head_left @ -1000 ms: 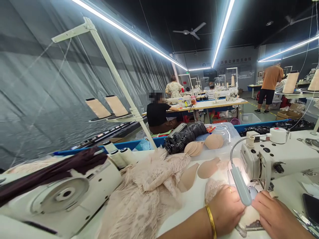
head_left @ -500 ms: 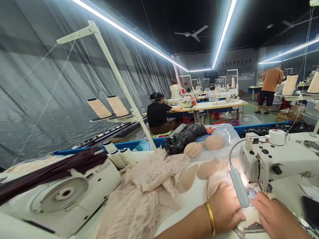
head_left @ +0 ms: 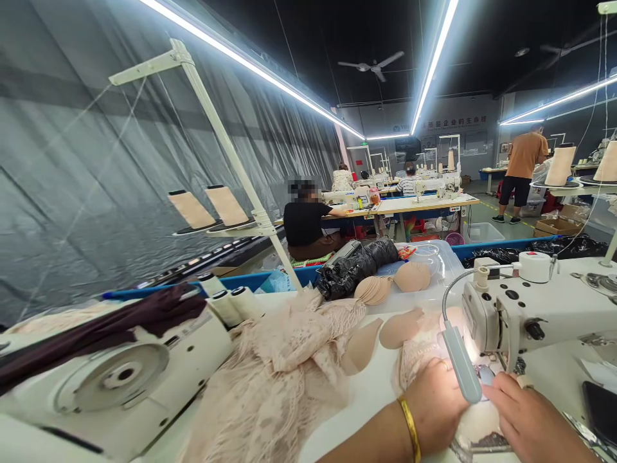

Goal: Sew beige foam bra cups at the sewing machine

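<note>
My left hand, with a gold bangle at the wrist, presses on a pale bra cup beside the needle area of a white sewing machine. Its fingers are curled and partly hidden by the grey work lamp. My right hand pinches the cup's edge from the other side, with its fingertips close to the presser foot. Cream lace runs from under my left hand toward the back. Two loose beige cups rest on the table to the left of it.
A heap of cream lace covers the table's middle. Stacked cups sit by a clear plastic bin and a black bag. Another machine lies at left under dark cloth. A phone is at far right. Co-workers are beyond.
My left hand has turned slightly, and its thumb has drawn in from the cup, leaving more of it showing. My right hand stays at about the same place.
</note>
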Demonstrator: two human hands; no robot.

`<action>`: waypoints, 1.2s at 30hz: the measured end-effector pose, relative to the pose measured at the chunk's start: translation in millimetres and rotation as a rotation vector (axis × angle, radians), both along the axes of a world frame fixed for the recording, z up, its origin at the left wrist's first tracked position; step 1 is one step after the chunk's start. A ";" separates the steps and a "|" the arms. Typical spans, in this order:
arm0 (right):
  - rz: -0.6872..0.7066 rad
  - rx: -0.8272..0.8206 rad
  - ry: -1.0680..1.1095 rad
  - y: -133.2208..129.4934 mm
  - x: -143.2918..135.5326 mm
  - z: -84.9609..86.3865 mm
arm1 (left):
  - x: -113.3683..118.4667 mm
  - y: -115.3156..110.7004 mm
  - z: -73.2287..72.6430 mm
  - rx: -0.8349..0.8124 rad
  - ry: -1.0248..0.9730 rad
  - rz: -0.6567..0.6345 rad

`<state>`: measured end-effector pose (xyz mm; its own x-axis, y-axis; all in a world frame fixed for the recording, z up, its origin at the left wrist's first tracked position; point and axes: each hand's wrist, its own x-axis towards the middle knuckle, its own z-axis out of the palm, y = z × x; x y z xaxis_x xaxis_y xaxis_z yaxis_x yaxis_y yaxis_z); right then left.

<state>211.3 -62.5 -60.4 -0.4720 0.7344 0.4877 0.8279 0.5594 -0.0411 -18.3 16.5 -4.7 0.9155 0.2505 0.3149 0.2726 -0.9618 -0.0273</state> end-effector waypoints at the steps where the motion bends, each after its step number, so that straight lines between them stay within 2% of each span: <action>1: -0.004 -0.006 -0.004 0.6 0.3 0.0 | -0.5 0.0 1.4 -0.001 0.009 0.004; 7: -0.013 -0.018 -0.025 3.3 3.5 -4.1 | -3.2 1.9 9.3 -0.048 0.044 0.018; 16: -0.037 0.060 -0.009 1.6 -1.8 -1.0 | -2.7 6.7 6.8 -0.046 0.020 0.024; 25: 0.017 -0.027 -0.013 -0.9 2.4 1.0 | -6.7 -0.4 15.8 0.013 0.034 0.034; 31: 0.017 -0.041 0.011 -3.1 4.1 0.4 | -6.0 0.4 8.7 0.046 -0.004 -0.019; 36: 0.022 -0.012 0.016 -2.9 4.0 2.2 | -5.1 6.5 1.0 0.029 -0.003 -0.011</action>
<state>215.4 -65.3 -58.2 -0.4803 0.7298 0.4866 0.8144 0.5770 -0.0615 -23.4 23.0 -3.7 0.9173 0.2307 0.3246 0.2617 -0.9636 -0.0547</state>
